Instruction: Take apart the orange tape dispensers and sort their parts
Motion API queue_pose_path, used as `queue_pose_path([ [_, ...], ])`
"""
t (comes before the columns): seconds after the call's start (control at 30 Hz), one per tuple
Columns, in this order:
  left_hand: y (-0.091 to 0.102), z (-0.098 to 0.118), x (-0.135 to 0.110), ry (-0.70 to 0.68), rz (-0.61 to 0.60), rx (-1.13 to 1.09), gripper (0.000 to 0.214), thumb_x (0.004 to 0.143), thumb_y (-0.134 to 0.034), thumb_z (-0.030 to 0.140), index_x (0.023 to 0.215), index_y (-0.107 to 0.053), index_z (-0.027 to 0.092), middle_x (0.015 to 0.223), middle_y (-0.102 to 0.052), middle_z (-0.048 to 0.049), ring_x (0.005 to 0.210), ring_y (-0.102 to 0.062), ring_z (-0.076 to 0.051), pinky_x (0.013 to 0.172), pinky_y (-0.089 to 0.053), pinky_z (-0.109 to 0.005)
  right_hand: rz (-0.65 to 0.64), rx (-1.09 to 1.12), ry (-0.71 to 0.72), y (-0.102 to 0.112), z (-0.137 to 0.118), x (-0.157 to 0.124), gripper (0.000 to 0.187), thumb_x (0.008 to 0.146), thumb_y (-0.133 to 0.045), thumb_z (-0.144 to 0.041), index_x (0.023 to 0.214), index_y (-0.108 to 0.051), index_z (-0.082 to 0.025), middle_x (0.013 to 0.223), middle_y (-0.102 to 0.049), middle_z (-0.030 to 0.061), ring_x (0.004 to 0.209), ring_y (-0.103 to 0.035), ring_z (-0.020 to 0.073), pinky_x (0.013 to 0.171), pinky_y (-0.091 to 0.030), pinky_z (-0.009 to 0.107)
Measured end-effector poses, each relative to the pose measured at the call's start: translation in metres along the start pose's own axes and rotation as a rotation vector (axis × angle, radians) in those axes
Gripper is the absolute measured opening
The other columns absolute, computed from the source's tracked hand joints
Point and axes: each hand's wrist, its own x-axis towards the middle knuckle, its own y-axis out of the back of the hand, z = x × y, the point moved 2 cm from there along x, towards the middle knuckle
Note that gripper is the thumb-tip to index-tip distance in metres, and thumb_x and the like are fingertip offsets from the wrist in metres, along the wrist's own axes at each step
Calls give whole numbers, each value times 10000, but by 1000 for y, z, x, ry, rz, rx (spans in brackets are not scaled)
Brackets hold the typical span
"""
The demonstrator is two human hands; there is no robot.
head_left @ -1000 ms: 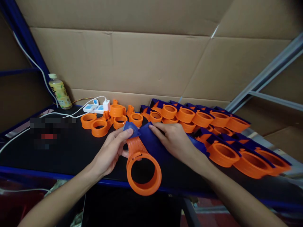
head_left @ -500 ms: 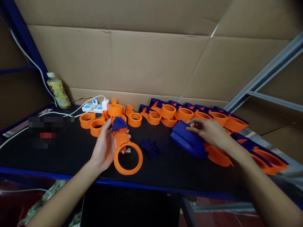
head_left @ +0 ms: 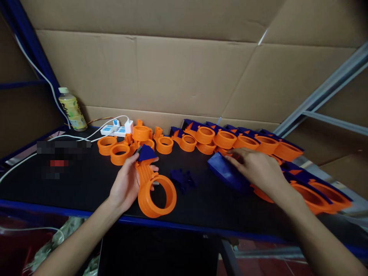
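My left hand (head_left: 126,184) is closed around an orange plastic ring part (head_left: 143,201) with a ribbed neck and a dark blue wedge-shaped piece (head_left: 147,153) at its upper end. The ring hangs toward the table's front edge. To the right, my right hand (head_left: 255,165) grips the upper edge of a dark blue plastic shell (head_left: 225,172); its fingertips are partly hidden. An orange part (head_left: 262,194) shows at the shell's right end, mostly behind my forearm. Between the hands lie several small dark blue pieces (head_left: 182,180) on the black tabletop (head_left: 201,212).
Orange ring parts (head_left: 120,154) stand at the back left beside a white power strip (head_left: 110,130) with cables. Blue-and-orange assemblies (head_left: 266,143) crowd the back and right side. A drink bottle (head_left: 73,111) stands at the left. Cardboard (head_left: 184,73) walls the back.
The ring part in my left hand has turned, showing more of its outer side. At the right, the blue shell has tilted under my right hand. The camera view has shifted slightly.
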Motion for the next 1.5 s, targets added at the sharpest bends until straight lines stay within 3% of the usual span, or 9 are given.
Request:
queue_pose_path([
  [0.1, -4, -4, -4, -13, -4, 67, 281, 906, -601, 366, 1095, -633, 161, 673, -690, -46, 585, -649, -183, 583, -556, -295, -3, -12, 22, 14, -38, 3, 282, 966, -517, -414, 1039, -689, -203, 1012, -733, 107, 773, -687, 262, 567, -441, 327],
  [0.27, -9, -15, -8, -24, -18, 192, 210, 876, -668, 356, 955, -613, 169, 624, -656, -15, 479, -568, -117, 521, -484, -226, -69, 378, 325, 33, -138, 6, 431, 976, -545, -392, 1372, -518, -225, 1106, -714, 71, 873, -695, 179, 726, -537, 290],
  [0.43, -10, -18, -9, 1, -16, 229, 243, 835, -705, 396, 824, -607, 174, 536, -605, 9, 405, -530, -105, 432, -441, -199, 26, 293, 393, 21, -188, 13, 413, 988, -523, -354, 1326, -552, -120, 1062, -729, 128, 880, -701, 212, 660, -528, 305],
  [0.53, -10, -19, -10, 3, 3, 256, 273, 838, -690, 437, 834, -617, 173, 483, -570, 21, 351, -495, -109, 352, -403, -194, 28, 316, 423, 9, -188, 17, 361, 1007, -445, -235, 1318, -566, -96, 983, -741, 120, 788, -696, 179, 650, -518, 282],
  [0.7, -16, -23, -12, -27, 49, 259, 279, 843, -682, 456, 899, -592, 197, 496, -578, 29, 357, -517, -130, 299, -395, -194, -1, 481, 412, 1, -178, 19, 377, 1008, -442, -229, 1343, -556, -101, 976, -734, 94, 798, -691, 156, 703, -534, 261],
  [1.17, -19, -26, -8, -57, 87, 280, 316, 830, -683, 472, 910, -586, 183, 475, -553, 38, 354, -481, -96, 279, -244, -146, 48, 425, 416, -12, -177, 17, 402, 1013, -425, -198, 1395, -525, -124, 818, -698, 44, 697, -646, 127, 618, -482, 233],
  [1.37, -11, -16, -8, -152, 193, 253, 315, 841, -661, 473, 911, -619, 169, 425, -496, 69, 293, -323, -50, 305, -265, -162, 357, 147, 280, 0, -144, 23, 307, 994, -469, -152, 1241, -650, -148, 874, -728, 65, 736, -657, 144, 632, -459, 246],
  [1.43, -13, -10, -11, -131, 151, 290, 316, 841, -668, 458, 925, -643, 155, 428, -496, 62, 301, -342, -53, 319, -284, -170, 291, 144, 281, 5, -138, 22, 296, 996, -490, -195, 1241, -655, -188, 937, -734, 59, 807, -664, 155, 682, -472, 256],
  [1.5, -16, -6, -14, -101, 82, 332, 306, 843, -675, 435, 933, -660, 143, 426, -488, 58, 314, -375, -61, 327, -285, -173, 115, 142, 319, 3, -140, 18, 290, 1000, -489, -234, 1234, -661, -213, 1013, -722, 55, 893, -654, 165, 673, -464, 255],
])
